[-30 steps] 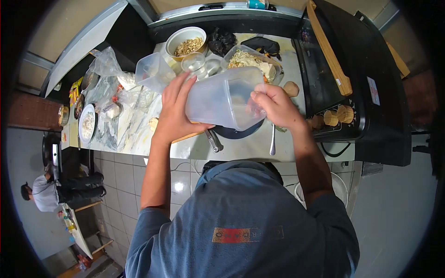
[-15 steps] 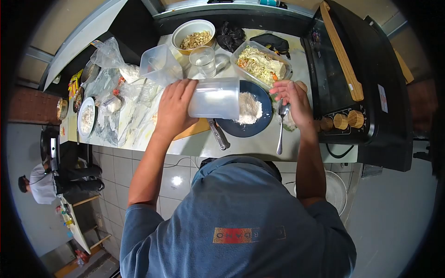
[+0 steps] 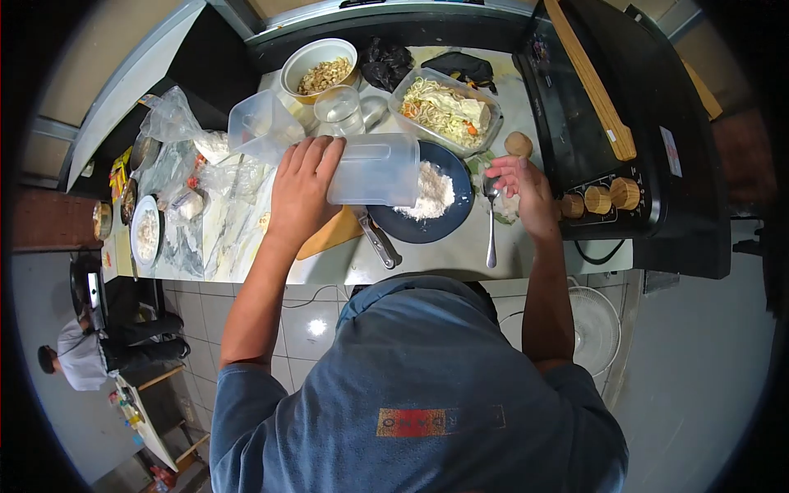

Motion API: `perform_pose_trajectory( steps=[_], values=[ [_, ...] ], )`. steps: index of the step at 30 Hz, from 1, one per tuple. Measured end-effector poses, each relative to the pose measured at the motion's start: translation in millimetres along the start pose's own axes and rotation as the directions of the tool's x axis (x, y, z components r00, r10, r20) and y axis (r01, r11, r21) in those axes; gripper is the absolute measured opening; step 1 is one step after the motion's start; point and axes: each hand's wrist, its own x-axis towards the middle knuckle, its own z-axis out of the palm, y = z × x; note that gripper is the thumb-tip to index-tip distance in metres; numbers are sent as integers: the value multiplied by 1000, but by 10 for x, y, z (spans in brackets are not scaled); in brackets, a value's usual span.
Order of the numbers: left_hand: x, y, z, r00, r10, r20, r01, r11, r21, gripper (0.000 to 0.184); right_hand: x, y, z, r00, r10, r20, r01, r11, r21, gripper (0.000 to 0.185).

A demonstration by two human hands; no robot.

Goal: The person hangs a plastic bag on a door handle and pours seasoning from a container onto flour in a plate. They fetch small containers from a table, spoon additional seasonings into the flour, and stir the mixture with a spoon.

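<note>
My left hand (image 3: 306,187) grips the base end of a clear plastic container (image 3: 375,170), tilted on its side over the left part of a dark blue plate (image 3: 448,223). White powder (image 3: 433,193) lies heaped on that plate. On the right, my right hand (image 3: 528,195) hovers with fingers apart and slightly curled, holding nothing, near the bowl of a metal spoon (image 3: 491,230). A folding knife (image 3: 376,239) and an orange-brown board (image 3: 333,233) lie left of the plate. Behind the plate is a clear tub of noodles and vegetables (image 3: 448,112).
A black oven (image 3: 633,123) with wooden knobs borders the right side. Farther back stand a bowl of chopped pieces (image 3: 320,70), a clear cup (image 3: 339,111) and another plastic container (image 3: 265,123). Plastic bags (image 3: 177,119) and a white plate (image 3: 148,232) are left. A person (image 3: 80,353) stands far left.
My right hand has let go of the container and moved right, its fingers now apart. The container has swung aside, so the powder on the plate shows.
</note>
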Motion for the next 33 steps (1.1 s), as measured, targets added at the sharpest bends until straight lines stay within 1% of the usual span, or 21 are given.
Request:
perform_pose_trajectory(
  steps=[2,3,5,7,8,10,11,13,14,17,22,25,28,30,32,33],
  values=[
    [28,8,21,1000,1,-14,0,1000,17,82,-25,-4,-22,999,42,2,-42,999,-2,41],
    [29,12,39,1000,20,0,-20,1000,13,81,-35,6,-18,999,43,2,-43,999,0,41],
    [30,19,34,999,39,15,-39,999,9,81,-63,34,-6,998,48,-32,-49,999,-6,35],
    [33,22,-10,1000,-12,-24,13,998,62,81,-55,64,-34,997,72,-39,-71,997,29,33],
    [34,31,-14,1000,-11,-22,12,998,63,81,-56,73,-44,994,95,-46,-92,994,62,31],
    [39,55,-18,997,68,25,-69,997,45,82,-103,58,-32,994,95,-47,-93,995,41,30],
    [42,61,-23,997,68,26,-69,997,46,82,-123,53,-25,995,93,-47,-92,996,18,29],
    [49,75,-31,1000,24,-8,-24,998,59,83,-140,74,-13,994,99,-46,-98,995,30,27],
    [44,87,-25,1000,25,-6,-24,998,60,83,-146,92,-13,994,105,-45,-103,994,41,26],
    [27,148,29,998,62,27,-63,998,21,83,-162,202,-59,995,102,-15,-101,993,59,24],
    [-1,110,40,1000,8,-13,-7,997,72,85,-174,224,-139,996,91,-23,-90,995,33,23],
    [43,129,5,998,53,37,-56,992,109,86,-187,265,-171,995,89,-34,-88,996,28,22],
    [92,108,-27,999,31,20,-33,991,128,88,-200,268,-200,996,82,-45,-80,996,38,22],
    [119,127,-2,1000,27,6,-28,988,153,86,-200,273,-219,995,87,-48,-85,995,49,22],
    [130,170,19,994,85,63,-93,987,130,83,-195,291,-240,997,63,-40,-61,997,49,21],
    [140,142,28,996,76,54,-84,984,154,82,-203,300,-248,997,62,-38,-60,997,51,21]
  ],
)
